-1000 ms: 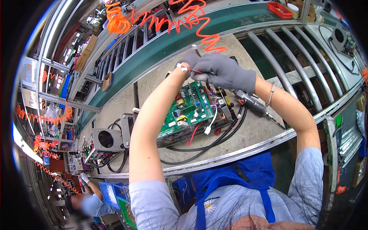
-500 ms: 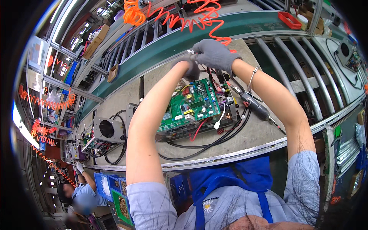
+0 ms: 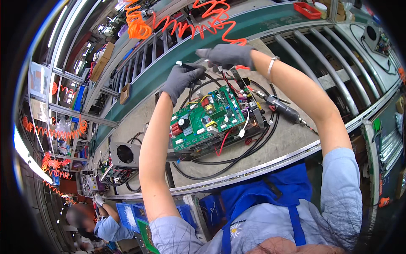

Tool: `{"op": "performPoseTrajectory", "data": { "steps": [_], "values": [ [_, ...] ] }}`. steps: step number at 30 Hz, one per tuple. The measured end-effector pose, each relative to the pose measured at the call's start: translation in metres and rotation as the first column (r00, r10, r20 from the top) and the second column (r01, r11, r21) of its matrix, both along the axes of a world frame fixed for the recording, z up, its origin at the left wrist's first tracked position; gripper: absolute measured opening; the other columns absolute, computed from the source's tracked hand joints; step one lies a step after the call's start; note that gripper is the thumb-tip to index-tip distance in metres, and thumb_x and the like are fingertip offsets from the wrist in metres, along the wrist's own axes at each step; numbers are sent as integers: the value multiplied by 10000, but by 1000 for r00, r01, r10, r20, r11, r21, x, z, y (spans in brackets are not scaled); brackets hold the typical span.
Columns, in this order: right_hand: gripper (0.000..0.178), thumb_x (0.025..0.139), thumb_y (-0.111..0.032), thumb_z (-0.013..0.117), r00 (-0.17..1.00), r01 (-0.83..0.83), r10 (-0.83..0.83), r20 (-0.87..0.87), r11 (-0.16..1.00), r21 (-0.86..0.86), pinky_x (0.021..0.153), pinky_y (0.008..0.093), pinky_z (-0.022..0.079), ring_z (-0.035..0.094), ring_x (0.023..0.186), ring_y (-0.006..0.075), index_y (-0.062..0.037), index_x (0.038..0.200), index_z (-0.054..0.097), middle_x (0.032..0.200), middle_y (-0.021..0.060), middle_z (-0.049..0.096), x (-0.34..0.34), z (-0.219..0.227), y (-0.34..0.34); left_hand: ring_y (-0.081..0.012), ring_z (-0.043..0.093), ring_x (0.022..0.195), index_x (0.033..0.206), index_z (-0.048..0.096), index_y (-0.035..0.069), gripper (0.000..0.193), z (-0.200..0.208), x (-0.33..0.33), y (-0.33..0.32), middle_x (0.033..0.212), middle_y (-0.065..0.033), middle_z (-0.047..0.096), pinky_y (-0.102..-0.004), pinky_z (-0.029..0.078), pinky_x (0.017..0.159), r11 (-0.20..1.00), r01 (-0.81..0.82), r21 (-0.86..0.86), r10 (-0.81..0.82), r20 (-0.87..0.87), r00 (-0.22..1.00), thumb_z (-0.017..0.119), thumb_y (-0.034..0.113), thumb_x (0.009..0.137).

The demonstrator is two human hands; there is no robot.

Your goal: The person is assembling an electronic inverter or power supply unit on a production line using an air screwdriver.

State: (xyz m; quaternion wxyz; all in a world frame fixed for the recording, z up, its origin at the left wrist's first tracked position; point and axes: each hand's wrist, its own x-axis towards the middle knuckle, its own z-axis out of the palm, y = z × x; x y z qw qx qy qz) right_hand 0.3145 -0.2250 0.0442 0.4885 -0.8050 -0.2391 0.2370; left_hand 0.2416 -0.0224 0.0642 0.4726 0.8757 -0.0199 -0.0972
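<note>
White connector (image 3: pixel 179 63) jutted above the left hand (image 3: pixel 181 81), whose grip clamped its dark lead (image 3: pixel 190 66), at eleven o'clock from the circuit board (image 3: pixel 198 125); at one, the right hand (image 3: pixel 230 56), its grip impossible to tell; at three, a screwdriver (image 3: pixel 284 111).

Whether the right fingers (image 3: pixel 204 53) grip anything is unclear; top edge cuts the orange coiled hose (image 3: pixel 138 29)
</note>
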Motion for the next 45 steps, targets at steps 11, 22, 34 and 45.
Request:
{"op": "performPoseTrajectory", "data": {
  "steps": [11, 22, 34, 45],
  "values": [
    [364, 753, -330, 714, 959, -153, 178, 220, 980, -128, 662, 344, 510, 654, 715, 186, -7, 920, 699, 755, 90, 684, -44, 11, -58, -115, 686, 752, 1110, 676, 11, 238, -17, 11, -34, 943, -84, 730, -204, 507, 589, 926, -58, -372, 75, 29, 997, 653, 178, 942],
    [352, 719, -330, 681, 908, -52, 132, 398, 977, -205, 647, 353, 499, 634, 687, 229, -5, 855, 678, 744, 122, 658, -66, -2, -55, -126, 678, 772, 1145, 648, 4, 278, -8, -25, -34, 959, -96, 719, -213, 517, 597, 888, -188, -420, 237, 66, 969, 640, 207, 954],
    [301, 828, -262, 754, 975, -57, 39, 219, 995, 78, 697, 295, 483, 607, 796, 137, -25, 1014, 730, 873, 78, 662, -57, -28, -55, -161, 667, 941, 1254, 602, 2, 386, -10, -34, -50, 1133, -106, 678, -263, 556, 754, 923, -3, -384, 40, 90, 995, 612, 68, 874],
    [260, 844, -302, 661, 894, -24, -44, 447, 989, 146, 637, 333, 480, 599, 628, 183, -80, 957, 737, 709, 76, 665, -58, -39, -53, -138, 640, 964, 1146, 686, 1, 306, 0, -43, -58, 1195, -98, 653, -271, 538, 835, 993, 19, -119, -6, 109, 994, 685, 95, 855]
  ]
}}
